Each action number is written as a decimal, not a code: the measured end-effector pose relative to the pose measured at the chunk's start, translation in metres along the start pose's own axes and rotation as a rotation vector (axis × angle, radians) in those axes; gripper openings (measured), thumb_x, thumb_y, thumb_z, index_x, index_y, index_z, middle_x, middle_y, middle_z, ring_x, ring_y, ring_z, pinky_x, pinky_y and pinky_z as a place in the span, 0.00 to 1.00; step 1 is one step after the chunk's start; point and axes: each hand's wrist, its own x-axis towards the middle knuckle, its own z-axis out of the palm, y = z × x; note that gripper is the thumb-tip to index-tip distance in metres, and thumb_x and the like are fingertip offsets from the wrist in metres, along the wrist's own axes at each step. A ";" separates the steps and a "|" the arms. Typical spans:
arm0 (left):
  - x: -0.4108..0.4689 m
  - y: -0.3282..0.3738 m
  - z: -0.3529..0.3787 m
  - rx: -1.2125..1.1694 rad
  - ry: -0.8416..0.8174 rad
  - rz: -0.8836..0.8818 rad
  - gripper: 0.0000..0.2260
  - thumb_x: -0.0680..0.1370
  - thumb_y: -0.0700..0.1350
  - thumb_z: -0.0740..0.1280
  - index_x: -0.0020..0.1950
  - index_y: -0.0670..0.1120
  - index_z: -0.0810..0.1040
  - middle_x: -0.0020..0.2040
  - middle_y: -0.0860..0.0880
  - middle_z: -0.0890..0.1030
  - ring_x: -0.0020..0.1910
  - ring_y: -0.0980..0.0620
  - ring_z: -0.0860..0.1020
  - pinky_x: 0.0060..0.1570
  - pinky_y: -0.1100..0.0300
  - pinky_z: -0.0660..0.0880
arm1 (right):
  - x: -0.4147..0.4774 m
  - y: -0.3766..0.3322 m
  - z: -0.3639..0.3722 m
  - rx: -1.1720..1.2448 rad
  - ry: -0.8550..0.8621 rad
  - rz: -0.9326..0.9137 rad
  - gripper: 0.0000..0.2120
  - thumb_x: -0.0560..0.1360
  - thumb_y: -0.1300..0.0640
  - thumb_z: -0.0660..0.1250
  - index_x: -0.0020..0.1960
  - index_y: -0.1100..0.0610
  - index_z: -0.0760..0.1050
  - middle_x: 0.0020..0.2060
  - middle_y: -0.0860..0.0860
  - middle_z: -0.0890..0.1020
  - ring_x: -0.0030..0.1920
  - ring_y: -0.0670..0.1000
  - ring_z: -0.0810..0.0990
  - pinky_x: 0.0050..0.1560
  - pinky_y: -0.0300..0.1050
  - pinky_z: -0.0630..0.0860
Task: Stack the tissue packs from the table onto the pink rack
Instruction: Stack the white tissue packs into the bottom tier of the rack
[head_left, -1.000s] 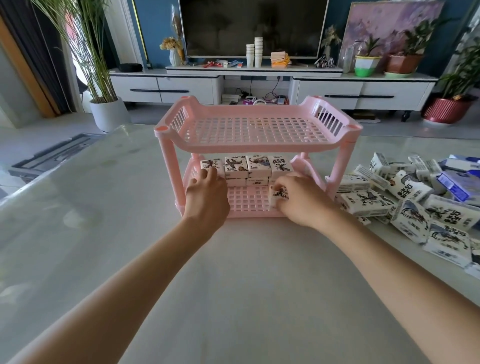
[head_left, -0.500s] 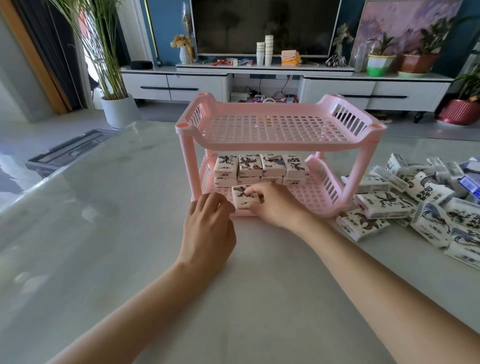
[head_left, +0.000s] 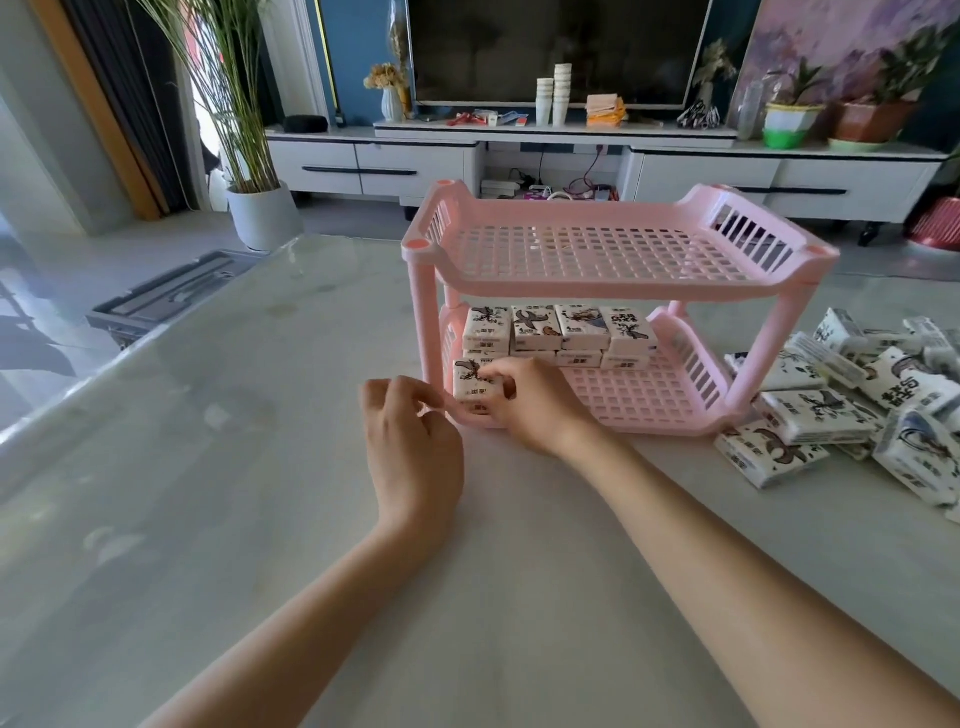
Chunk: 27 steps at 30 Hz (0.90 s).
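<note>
A pale surface (head_left: 208, 467) carries a two-tier pink rack (head_left: 613, 280). Its upper tier holds no packs, a double row of tissue packs (head_left: 561, 327) lines the back of the lower tier, and a large loose pile (head_left: 831, 415) lies to its right, so most of the work remains. The right hand (head_left: 530, 405) pinches one pack (head_left: 475, 384) flat at the lower tier's front left corner, print up, long axis seemingly front to back; the left hand (head_left: 410, 441) hovers nearby, loosely curled, holding nothing.
</note>
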 end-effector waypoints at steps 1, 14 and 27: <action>0.002 0.001 -0.001 -0.024 -0.001 -0.063 0.12 0.71 0.29 0.57 0.45 0.44 0.71 0.49 0.50 0.67 0.45 0.53 0.69 0.41 0.68 0.61 | 0.001 0.000 0.000 0.006 0.007 0.003 0.16 0.75 0.61 0.62 0.63 0.57 0.75 0.58 0.55 0.79 0.58 0.53 0.76 0.54 0.36 0.67; 0.031 -0.004 0.007 -0.070 -0.344 -0.128 0.13 0.73 0.50 0.67 0.56 0.52 0.72 0.51 0.52 0.74 0.48 0.52 0.74 0.50 0.59 0.70 | 0.019 -0.003 0.009 0.124 0.242 0.131 0.19 0.74 0.64 0.60 0.65 0.61 0.69 0.52 0.58 0.79 0.53 0.57 0.77 0.47 0.41 0.70; 0.069 0.000 -0.001 0.253 -0.595 -0.102 0.23 0.68 0.49 0.75 0.61 0.48 0.77 0.49 0.50 0.78 0.44 0.50 0.78 0.44 0.61 0.73 | 0.034 0.011 -0.008 -0.584 0.238 -0.337 0.20 0.76 0.68 0.58 0.65 0.55 0.73 0.62 0.51 0.77 0.63 0.55 0.69 0.62 0.45 0.60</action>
